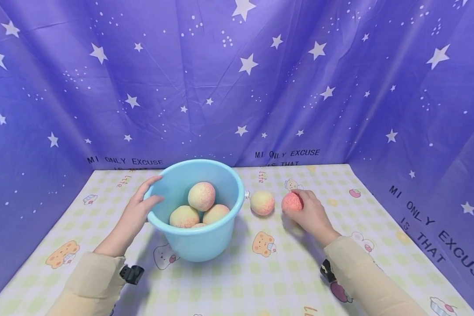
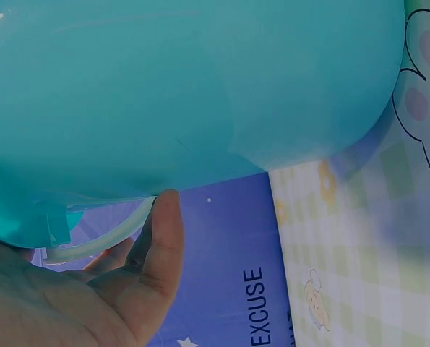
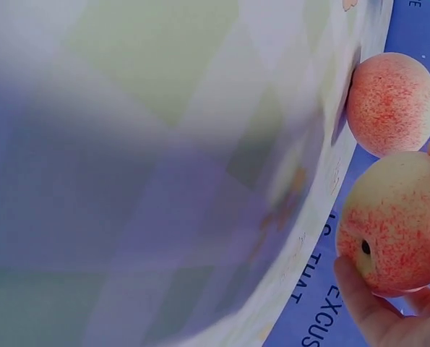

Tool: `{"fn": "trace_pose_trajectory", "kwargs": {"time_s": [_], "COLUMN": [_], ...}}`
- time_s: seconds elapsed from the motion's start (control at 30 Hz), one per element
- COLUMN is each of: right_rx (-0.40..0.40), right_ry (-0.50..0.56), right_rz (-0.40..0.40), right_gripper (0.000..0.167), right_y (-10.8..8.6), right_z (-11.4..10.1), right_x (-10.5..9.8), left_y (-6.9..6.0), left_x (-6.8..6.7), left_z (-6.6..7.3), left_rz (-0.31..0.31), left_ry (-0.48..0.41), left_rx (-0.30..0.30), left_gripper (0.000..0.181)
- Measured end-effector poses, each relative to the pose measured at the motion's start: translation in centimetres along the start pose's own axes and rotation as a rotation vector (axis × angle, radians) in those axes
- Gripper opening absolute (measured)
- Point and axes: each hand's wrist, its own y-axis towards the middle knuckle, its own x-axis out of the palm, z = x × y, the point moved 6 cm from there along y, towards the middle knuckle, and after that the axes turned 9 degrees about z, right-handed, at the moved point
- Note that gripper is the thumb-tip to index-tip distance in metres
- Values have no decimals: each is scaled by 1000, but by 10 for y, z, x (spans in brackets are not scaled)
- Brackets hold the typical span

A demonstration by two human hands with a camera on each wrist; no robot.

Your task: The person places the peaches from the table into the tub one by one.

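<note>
My left hand (image 1: 136,208) grips the rim of a light blue bucket (image 1: 199,245) at its left side, with fingertips over the edge. In the left wrist view the bucket's wall (image 2: 200,94) fills the top, above the thumb side of the hand (image 2: 92,296). Several yellow-and-pink peaches (image 1: 202,196) lie inside the bucket. To the right, my right hand (image 1: 312,215) holds a pinker peach (image 1: 292,202) between thumb and fingers. Another peach (image 1: 262,202) rests on the table between the bucket and that hand. The right wrist view shows the held peach (image 3: 395,224) with a dark stem hollow.
A checked tablecloth (image 1: 221,285) with cartoon prints covers the table. Purple star-patterned curtains (image 1: 205,87) hang behind and at both sides. A pale curved handle (image 2: 99,246) shows beside the bucket in the left wrist view. Dark bands (image 1: 131,274) sit on both wrists.
</note>
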Motion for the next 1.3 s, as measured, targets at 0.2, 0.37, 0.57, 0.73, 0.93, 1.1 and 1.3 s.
{"fn": "trace_pose_trajectory", "kwargs": {"time_s": [0.2,0.37,0.57,0.73,0.93,1.1,1.3], "right_rx": [-6,-21,-42,-64,-87,-101,-133], "right_ry": [30,57,90,113,126,144,171], "right_rz": [44,76,118,153,192,234,287], "right_gripper": [73,72,70,69,69,68,67], "right_y": [-1,-1,0,0,-1,0,0], "right_z": [-2,-4,-7,-11,-15,-19,-25], "right_x": [-6,-11,-15,-18,-21,-25,-30], "left_y": [0,1,1,1,1,0,0], "left_x": [0,0,0,0,0,0,0], "left_z": [0,-1,0,0,0,1,1], "left_rz": [-1,-1,-4,-3,-2,-4,-8], "left_ry": [5,4,8,5,7,9,0], "left_rx": [-6,-5,0,5,3,4,12], "left_gripper": [64,64,65,65,65,65,64]}}
